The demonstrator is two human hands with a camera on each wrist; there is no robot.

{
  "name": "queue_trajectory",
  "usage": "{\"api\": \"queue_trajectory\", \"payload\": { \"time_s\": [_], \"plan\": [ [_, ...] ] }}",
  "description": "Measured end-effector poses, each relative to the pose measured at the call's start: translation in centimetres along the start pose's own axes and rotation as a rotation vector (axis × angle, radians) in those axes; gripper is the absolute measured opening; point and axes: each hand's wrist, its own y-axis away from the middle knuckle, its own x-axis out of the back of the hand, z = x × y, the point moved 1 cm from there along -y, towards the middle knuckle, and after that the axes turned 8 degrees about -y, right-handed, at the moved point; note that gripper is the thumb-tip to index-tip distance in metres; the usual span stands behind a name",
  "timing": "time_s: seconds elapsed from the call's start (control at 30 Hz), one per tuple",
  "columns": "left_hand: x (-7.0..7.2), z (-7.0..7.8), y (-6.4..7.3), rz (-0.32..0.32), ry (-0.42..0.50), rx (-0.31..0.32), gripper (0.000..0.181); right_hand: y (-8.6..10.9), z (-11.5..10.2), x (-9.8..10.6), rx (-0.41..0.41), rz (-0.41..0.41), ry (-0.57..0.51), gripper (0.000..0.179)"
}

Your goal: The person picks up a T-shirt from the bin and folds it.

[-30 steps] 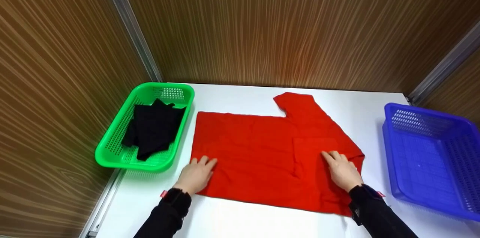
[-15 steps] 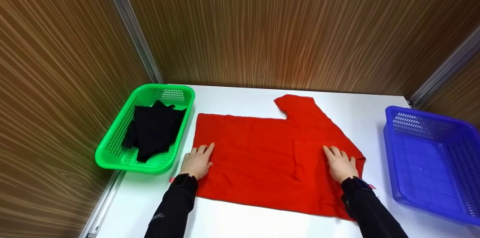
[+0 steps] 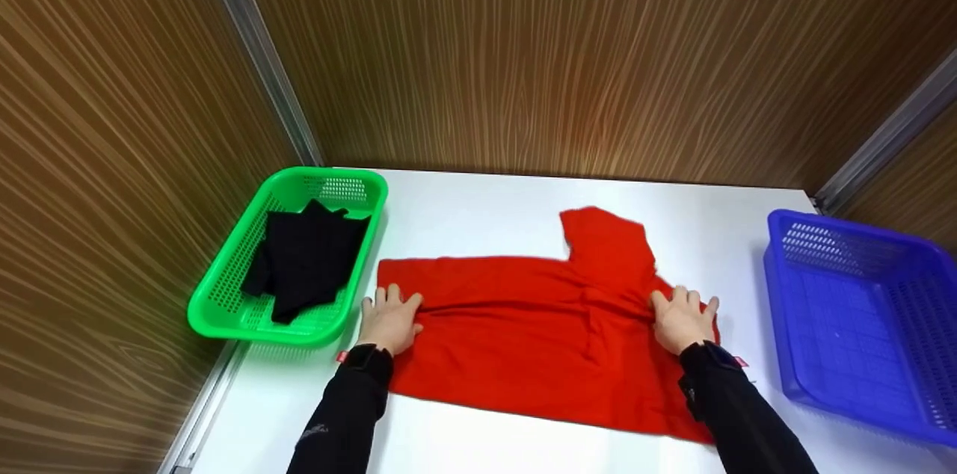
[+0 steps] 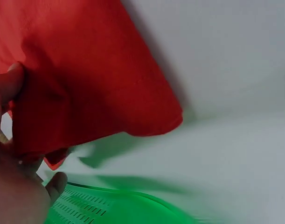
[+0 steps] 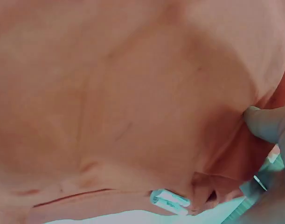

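A red short-sleeved shirt (image 3: 508,362) lies folded lengthwise on the white table, its sleeve (image 3: 607,238) pointing away from me. My left hand (image 3: 390,321) pinches the cloth near its left end; in the left wrist view the thumb (image 4: 10,84) lies on top and a corner of the shirt hangs off the table. My right hand (image 3: 684,321) grips the shirt near its right end, where the thumb (image 5: 263,123) presses into a fold in the right wrist view. A pale label (image 5: 170,201) shows there. Between the hands a long crease runs across the cloth.
At the left stands a green basket (image 3: 217,321) holding black cloth (image 3: 310,257). A blue basket (image 3: 860,399) stands at the right, close to my right forearm. Wood-patterned panels (image 3: 523,55) rise behind the table and along its sides.
My left hand first moved further up the shirt. Both hands have since taken hold of the cloth; its far edge and sleeve have come nearer, and a crease has formed between the hands.
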Motion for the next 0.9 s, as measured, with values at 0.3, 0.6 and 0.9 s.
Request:
{"api": "queue_trajectory", "payload": {
  "time_s": [0.3, 0.6, 0.9],
  "plan": [
    [0.0, -0.3, -0.1, -0.046, 0.061, -0.044, 0.038, -0.1, -0.1, -1.0, 0.176, 0.073, -0.011, 0.014],
    [-0.3, -0.1, -0.1, -0.074, 0.055, 0.017, 0.054, -0.2, -0.8, -2.0, 0.167, 0.112, 0.094, 0.043],
    [-0.4, 0.1, 0.1, 0.109, -0.028, -0.025, 0.044, -0.4, -0.2, -2.7, 0.256, 0.109, 0.033, 0.032]
  ]
}}
